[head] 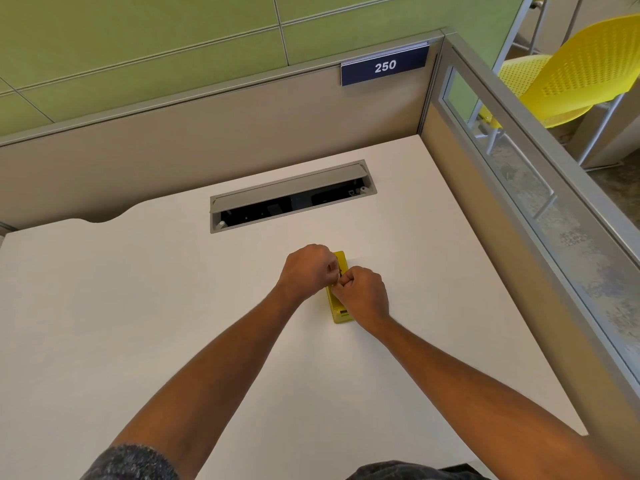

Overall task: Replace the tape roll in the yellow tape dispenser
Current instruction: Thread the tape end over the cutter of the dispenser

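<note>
The yellow tape dispenser [340,315] lies on the white desk [138,306], lengthwise away from me, mostly covered by my hands. My left hand [306,270] curls over its far left side, fingers closed at its top. My right hand [363,294] is closed over its middle and near part. The fingertips of both hands meet above the dispenser's centre. A small dark part shows between them. The tape roll itself is hidden under the hands.
An open grey cable hatch [292,197] is set into the desk behind the dispenser. Beige cubicle partitions [207,140] close the back and right sides, with a "250" sign [384,67]. A yellow chair [571,74] stands beyond the right partition.
</note>
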